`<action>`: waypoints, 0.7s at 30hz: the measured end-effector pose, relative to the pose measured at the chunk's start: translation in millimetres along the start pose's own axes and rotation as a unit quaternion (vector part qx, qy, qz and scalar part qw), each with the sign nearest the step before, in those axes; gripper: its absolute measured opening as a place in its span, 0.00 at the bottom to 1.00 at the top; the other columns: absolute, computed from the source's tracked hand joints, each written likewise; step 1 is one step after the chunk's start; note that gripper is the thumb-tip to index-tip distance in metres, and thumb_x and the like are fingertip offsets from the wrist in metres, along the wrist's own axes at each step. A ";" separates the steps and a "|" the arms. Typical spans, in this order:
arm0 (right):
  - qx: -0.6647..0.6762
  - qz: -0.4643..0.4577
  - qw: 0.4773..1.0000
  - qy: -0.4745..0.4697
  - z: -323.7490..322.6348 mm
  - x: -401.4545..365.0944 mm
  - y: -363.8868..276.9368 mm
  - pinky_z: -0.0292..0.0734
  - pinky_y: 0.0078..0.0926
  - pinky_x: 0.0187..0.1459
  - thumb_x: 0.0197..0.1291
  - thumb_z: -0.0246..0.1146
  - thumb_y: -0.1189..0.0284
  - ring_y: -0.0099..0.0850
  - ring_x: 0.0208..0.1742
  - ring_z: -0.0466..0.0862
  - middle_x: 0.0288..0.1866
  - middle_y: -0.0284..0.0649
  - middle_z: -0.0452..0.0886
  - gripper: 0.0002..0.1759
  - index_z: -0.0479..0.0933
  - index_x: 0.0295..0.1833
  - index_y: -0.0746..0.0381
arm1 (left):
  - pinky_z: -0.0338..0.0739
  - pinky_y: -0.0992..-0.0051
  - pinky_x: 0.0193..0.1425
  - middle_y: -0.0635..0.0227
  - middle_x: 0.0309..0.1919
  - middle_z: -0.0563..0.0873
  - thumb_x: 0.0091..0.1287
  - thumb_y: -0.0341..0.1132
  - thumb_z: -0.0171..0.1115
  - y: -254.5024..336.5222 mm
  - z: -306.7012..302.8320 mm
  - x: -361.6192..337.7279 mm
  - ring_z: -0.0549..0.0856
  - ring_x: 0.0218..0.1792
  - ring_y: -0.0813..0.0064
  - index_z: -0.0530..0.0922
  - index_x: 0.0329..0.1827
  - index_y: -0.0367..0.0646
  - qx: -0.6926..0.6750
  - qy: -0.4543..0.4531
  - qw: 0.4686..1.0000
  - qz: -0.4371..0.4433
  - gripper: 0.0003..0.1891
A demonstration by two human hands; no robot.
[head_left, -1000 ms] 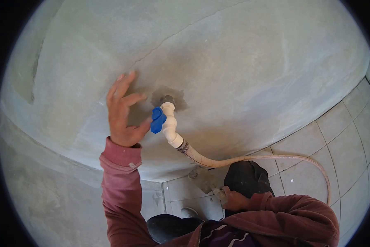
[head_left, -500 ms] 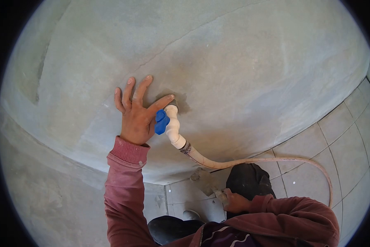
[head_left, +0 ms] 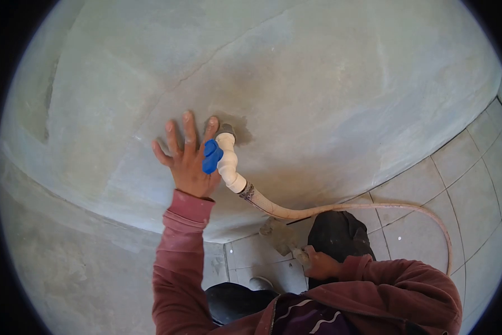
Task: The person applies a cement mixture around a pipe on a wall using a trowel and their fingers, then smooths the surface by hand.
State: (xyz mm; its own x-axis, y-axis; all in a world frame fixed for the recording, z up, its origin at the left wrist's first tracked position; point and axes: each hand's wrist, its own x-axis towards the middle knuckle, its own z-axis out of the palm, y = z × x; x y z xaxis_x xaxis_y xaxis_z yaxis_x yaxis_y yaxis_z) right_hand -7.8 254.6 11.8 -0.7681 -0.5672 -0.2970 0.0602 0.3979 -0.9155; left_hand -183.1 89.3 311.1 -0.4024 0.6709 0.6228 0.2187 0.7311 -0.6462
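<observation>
My left hand (head_left: pixel 190 172) lies against the grey wall with its fingers spread, just left of a white plastic valve (head_left: pixel 227 162). The valve's blue handle (head_left: pixel 211 156) overlaps the side of that hand. Around the dark fitting (head_left: pixel 225 130) where the valve meets the wall is a damp-looking darker patch (head_left: pixel 242 128). A pale hose (head_left: pixel 279 211) is joined to the valve's lower end. Lower down, my right hand (head_left: pixel 322 264) is closed round the handle of a trowel (head_left: pixel 282 238). A greyish lump, possibly mortar, shows at the blade's far end.
The curved cement wall (head_left: pixel 329 100) fills most of the view, with a thin crack across its upper part. From the valve the hose runs right over the tiled floor (head_left: pixel 413 234). My dark-trousered knee (head_left: pixel 340 234) is close to the wall, below the hose.
My left hand has turned and shifted slightly right in view; its fingertip has left the fitting, and the fingers now rest beside the valve. My right hand still holds the trowel.
</observation>
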 end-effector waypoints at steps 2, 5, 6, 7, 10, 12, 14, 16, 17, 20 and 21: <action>-0.003 0.000 1.000 -0.002 -0.2 0.3 -1.1 0.73 0.44 0.49 0.44 0.66 0.66 0.57 0.46 0.79 0.41 0.65 0.78 0.42 0.54 0.62 0.69 | 0.29 0.50 0.73 0.63 0.71 0.61 0.68 0.49 0.43 14.4 16.4 -15.0 0.50 0.74 0.56 0.69 0.66 0.56 0.055 0.045 0.994 -0.080 0.25; 0.002 0.022 1.000 -0.011 -3.4 0.6 -6.2 0.73 0.44 0.49 0.44 0.67 0.66 0.57 0.46 0.79 0.41 0.65 0.78 0.42 0.54 0.62 0.69 | 0.30 0.49 0.72 0.57 0.71 0.59 0.65 0.50 0.48 42.6 28.3 -24.8 0.51 0.73 0.55 0.66 0.68 0.49 0.022 0.015 0.984 -0.178 0.29; 0.007 0.024 1.000 -0.011 -0.9 0.8 -5.0 0.73 0.44 0.49 0.44 0.67 0.66 0.57 0.46 0.79 0.41 0.65 0.78 0.42 0.54 0.62 0.69 | 0.30 0.49 0.72 0.57 0.71 0.59 0.65 0.50 0.48 54.1 35.8 -31.3 0.51 0.73 0.55 0.66 0.68 0.49 0.020 0.013 0.984 -0.175 0.29; 0.003 0.019 1.000 -0.007 1.1 2.0 -2.5 0.73 0.44 0.49 0.44 0.67 0.66 0.57 0.45 0.79 0.41 0.65 0.78 0.42 0.54 0.62 0.69 | 0.33 0.48 0.72 0.53 0.71 0.57 0.63 0.51 0.51 66.4 44.2 -37.8 0.51 0.72 0.51 0.64 0.69 0.46 -0.152 0.081 0.963 -0.205 0.32; 0.009 0.015 1.000 -0.001 -2.9 0.7 -4.7 0.74 0.44 0.49 0.44 0.67 0.66 0.57 0.45 0.79 0.40 0.65 0.78 0.42 0.54 0.62 0.69 | 0.37 0.44 0.70 0.47 0.70 0.54 0.61 0.53 0.54 80.2 48.3 -48.0 0.52 0.70 0.43 0.60 0.71 0.46 -0.259 0.086 0.942 -0.193 0.37; 0.017 0.017 1.000 -0.007 -2.5 0.3 -3.9 0.74 0.43 0.48 0.44 0.67 0.67 0.57 0.45 0.79 0.40 0.65 0.78 0.42 0.54 0.62 0.70 | 0.39 0.42 0.69 0.44 0.70 0.54 0.60 0.55 0.55 84.1 45.5 -44.9 0.52 0.69 0.39 0.58 0.72 0.49 -0.193 0.022 0.968 -0.157 0.38; 0.019 0.012 1.000 0.000 -0.4 1.3 -2.0 0.74 0.43 0.48 0.44 0.67 0.67 0.58 0.44 0.80 0.39 0.66 0.78 0.42 0.54 0.62 0.70 | 0.40 0.41 0.68 0.31 0.69 0.45 0.65 0.65 0.44 83.4 38.9 -31.2 0.39 0.70 0.34 0.59 0.72 0.48 -0.045 -0.011 0.990 -0.134 0.39; 0.023 0.013 1.000 -0.002 -0.7 1.7 -2.6 0.74 0.43 0.48 0.44 0.67 0.67 0.58 0.44 0.80 0.39 0.66 0.78 0.42 0.54 0.62 0.70 | 0.41 0.39 0.67 0.30 0.69 0.45 0.64 0.66 0.44 85.3 22.8 -3.9 0.38 0.70 0.33 0.58 0.72 0.50 -0.008 -0.037 0.985 -0.167 0.39; 0.024 0.014 1.000 -0.003 -1.4 1.8 -2.4 0.74 0.43 0.48 0.44 0.67 0.67 0.58 0.44 0.80 0.39 0.66 0.78 0.42 0.54 0.62 0.70 | 0.42 0.37 0.66 0.28 0.68 0.45 0.63 0.67 0.44 86.6 20.1 3.8 0.38 0.70 0.32 0.58 0.73 0.51 0.030 -0.059 0.977 -0.202 0.40; 0.031 0.013 0.999 -0.007 -2.0 3.3 0.0 0.73 0.44 0.49 0.44 0.67 0.67 0.58 0.44 0.79 0.40 0.66 0.78 0.42 0.54 0.62 0.70 | 0.39 0.37 0.66 0.30 0.69 0.45 0.63 0.68 0.45 82.8 33.2 -0.3 0.40 0.71 0.33 0.58 0.73 0.55 0.013 0.052 0.982 -0.179 0.40; 0.033 0.014 0.999 -0.008 -2.5 4.3 -0.4 0.73 0.44 0.49 0.44 0.67 0.67 0.58 0.44 0.79 0.40 0.66 0.78 0.42 0.54 0.62 0.70 | 0.39 0.37 0.66 0.30 0.69 0.45 0.63 0.68 0.45 79.3 35.0 -3.8 0.40 0.71 0.33 0.58 0.73 0.55 0.012 0.049 0.983 -0.179 0.40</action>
State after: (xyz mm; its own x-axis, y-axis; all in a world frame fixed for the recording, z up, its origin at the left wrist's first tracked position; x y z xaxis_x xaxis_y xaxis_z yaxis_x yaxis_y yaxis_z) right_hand -12.8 253.8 11.5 -0.7550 -0.5681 -0.3276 0.1240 0.3668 -0.9220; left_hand -195.3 140.4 242.1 -0.3616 0.3817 0.8506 0.0567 0.9197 -0.3885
